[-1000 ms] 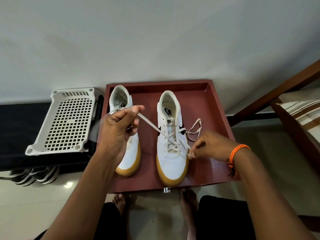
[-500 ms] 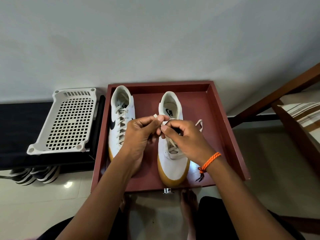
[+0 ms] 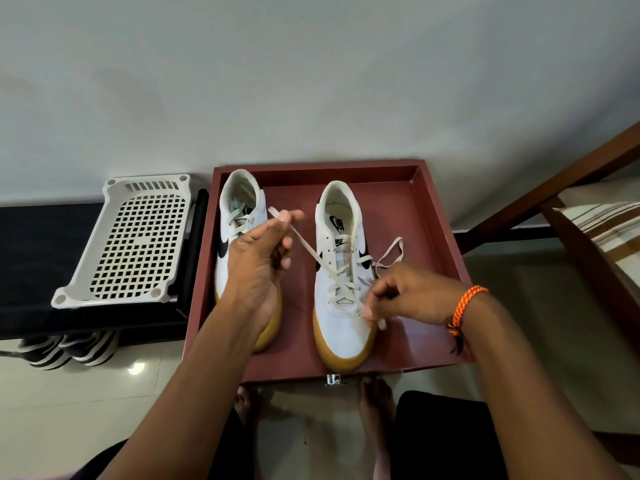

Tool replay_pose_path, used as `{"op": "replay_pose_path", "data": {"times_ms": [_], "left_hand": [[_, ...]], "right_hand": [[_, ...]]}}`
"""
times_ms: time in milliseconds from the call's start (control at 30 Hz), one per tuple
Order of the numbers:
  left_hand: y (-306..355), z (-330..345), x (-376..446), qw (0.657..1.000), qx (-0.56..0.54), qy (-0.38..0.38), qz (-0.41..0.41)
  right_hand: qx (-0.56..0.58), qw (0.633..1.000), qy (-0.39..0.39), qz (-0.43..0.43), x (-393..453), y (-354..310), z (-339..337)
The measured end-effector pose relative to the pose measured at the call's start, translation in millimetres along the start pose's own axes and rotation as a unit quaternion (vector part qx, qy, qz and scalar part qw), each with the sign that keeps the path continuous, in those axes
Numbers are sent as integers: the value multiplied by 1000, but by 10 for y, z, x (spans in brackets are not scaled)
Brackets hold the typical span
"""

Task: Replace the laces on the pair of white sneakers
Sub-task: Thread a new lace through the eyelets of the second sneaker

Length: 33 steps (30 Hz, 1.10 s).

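Two white sneakers with tan soles stand in a dark red tray [image 3: 433,216]. The left sneaker [image 3: 239,206] is fully laced and partly hidden by my left hand [image 3: 258,261]. That hand pinches one end of a cream lace [image 3: 308,247], pulled taut up and to the left from the right sneaker [image 3: 341,327]. This shoe is laced through its lower eyelets only. My right hand [image 3: 408,296] rests at the shoe's right side, fingertips pressed on its toe area near the lowest eyelets. The lace's other end loops loose on the tray to the right.
A white perforated plastic rack [image 3: 135,244] lies on a dark low shelf [image 3: 31,247] left of the tray, with striped slippers [image 3: 65,348] beneath. A wooden frame and striped cushion [image 3: 602,220] stand at the right. My bare feet [image 3: 375,396] are on the tiled floor below the tray.
Both hands were together over the right sneaker's tongue half a second ago. Now my left hand has pulled the lace out to the left and my right hand has dropped to the shoe's right side.
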<state>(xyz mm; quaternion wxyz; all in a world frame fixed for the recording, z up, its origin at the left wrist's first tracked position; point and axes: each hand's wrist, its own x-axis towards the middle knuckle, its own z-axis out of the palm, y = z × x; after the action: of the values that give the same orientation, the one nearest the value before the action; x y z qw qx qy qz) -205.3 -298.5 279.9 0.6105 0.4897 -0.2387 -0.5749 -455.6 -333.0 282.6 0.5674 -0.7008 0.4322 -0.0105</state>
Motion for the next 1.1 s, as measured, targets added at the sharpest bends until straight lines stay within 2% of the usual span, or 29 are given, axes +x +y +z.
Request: {"op": "replay_pose_path", "data": {"times_ms": [100, 167, 233, 300, 367, 400, 467, 533, 600, 833, 933, 1100], "left_hand": [[66, -102, 68, 1000, -13, 25, 4], [66, -121, 78, 999, 4, 32, 3], [24, -91, 53, 999, 33, 16, -2], [-40, -9, 0, 997, 73, -14, -5], [-110, 80, -50, 995, 94, -43, -6], [-142, 120, -71, 994, 99, -54, -5], [-195, 191, -87, 993, 99, -63, 0], [-238, 228, -80, 994, 97, -55, 7], [-242, 225, -69, 993, 107, -47, 15], [-202, 123, -32, 986, 164, 3, 19], [-217, 108, -22, 984, 178, 12, 4], [-302, 72, -7, 945, 328, 11, 2]], "right_hand": [[-75, 990, -73, 92, -113, 139, -77], [-86, 987, -64, 123, -143, 147, -98], [-75, 993, 24, 87, -90, 85, -78], [-28, 982, 184, -6, 17, -44, -5], [3, 932, 348, -105, 132, -229, 108], [18, 910, 389, -144, 194, -307, 186], [87, 903, 385, -171, 307, -408, 366], [147, 915, 343, -153, 382, -415, 511], [155, 922, 328, -135, 412, -388, 543], [27, 890, 437, -124, 301, -334, 346], [-36, 887, 447, -108, 302, -289, 315], [-80, 885, 448, -100, 323, -264, 322]]}}
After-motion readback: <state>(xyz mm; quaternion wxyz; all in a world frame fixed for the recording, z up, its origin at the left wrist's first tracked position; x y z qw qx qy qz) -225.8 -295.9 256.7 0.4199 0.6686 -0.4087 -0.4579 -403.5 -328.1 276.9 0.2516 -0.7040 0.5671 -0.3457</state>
